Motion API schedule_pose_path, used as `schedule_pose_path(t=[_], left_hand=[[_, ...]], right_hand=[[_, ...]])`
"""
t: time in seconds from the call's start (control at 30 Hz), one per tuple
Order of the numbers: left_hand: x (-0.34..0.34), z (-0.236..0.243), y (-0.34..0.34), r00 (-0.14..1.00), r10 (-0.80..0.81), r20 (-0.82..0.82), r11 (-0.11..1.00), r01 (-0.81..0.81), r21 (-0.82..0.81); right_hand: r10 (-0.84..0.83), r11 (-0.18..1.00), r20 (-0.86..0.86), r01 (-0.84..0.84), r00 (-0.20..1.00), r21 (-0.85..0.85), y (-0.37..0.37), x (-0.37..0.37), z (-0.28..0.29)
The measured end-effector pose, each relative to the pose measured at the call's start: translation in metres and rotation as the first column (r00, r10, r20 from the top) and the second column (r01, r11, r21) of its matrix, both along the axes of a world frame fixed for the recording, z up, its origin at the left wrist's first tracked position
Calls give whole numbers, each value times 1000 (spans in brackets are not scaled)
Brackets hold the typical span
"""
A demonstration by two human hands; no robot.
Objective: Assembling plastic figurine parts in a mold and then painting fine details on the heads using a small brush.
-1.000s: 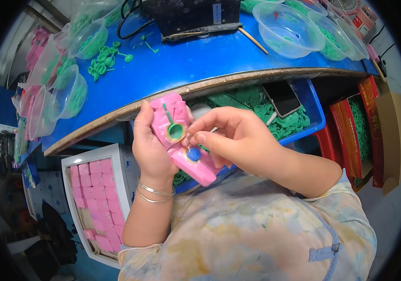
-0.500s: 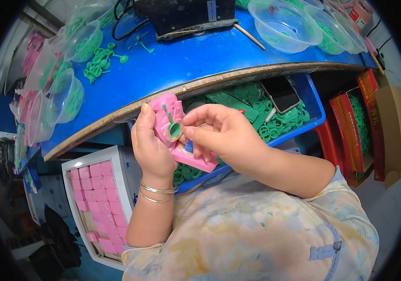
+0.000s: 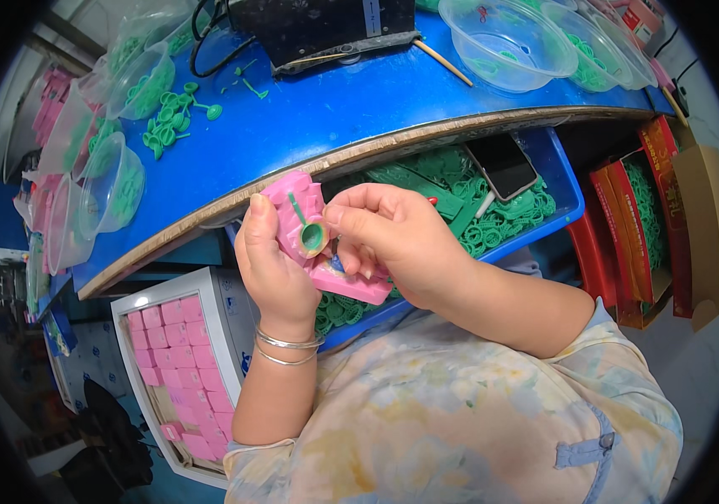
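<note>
At centre frame, your left hand gripped a pink rubber mould, fingers wrapped around it, while your right hand pinched the green wax ring piece at its face; the piece appeared not yet freed.

The middle of the blue desk is bare, so a hand could pass there. Clear bowls crowd its left end, more bowls the right, and a black machine blocks the back. The blue bin below is full of green pieces.
</note>
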State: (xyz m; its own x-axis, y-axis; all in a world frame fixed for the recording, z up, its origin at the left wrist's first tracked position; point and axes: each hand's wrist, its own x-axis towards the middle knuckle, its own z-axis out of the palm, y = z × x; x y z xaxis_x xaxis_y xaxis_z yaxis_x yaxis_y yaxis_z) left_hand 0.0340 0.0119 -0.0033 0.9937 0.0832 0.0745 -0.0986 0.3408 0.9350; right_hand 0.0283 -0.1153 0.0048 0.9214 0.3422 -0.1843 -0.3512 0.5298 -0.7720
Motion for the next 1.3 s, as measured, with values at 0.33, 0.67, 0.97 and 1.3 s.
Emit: schedule_pose_path(t=[0.33, 0.67, 0.97, 1.3], left_hand=[[-5, -8, 2, 994, 43, 98, 984, -60, 170], [-9, -6, 2, 985, 10, 169, 979, -45, 201], [-5, -5, 5, 1000, -15, -24, 999, 14, -29], [-1, -1, 4, 998, 42, 46, 998, -44, 40]], right_hand=[[25, 980, -13, -27, 1000, -198, 1, 5, 0], [18, 987, 2, -17, 1000, -157, 2, 8, -4], [92, 984, -11, -92, 996, -155, -10, 11, -12], [264, 634, 752, 479, 604, -607, -22, 9, -3]])
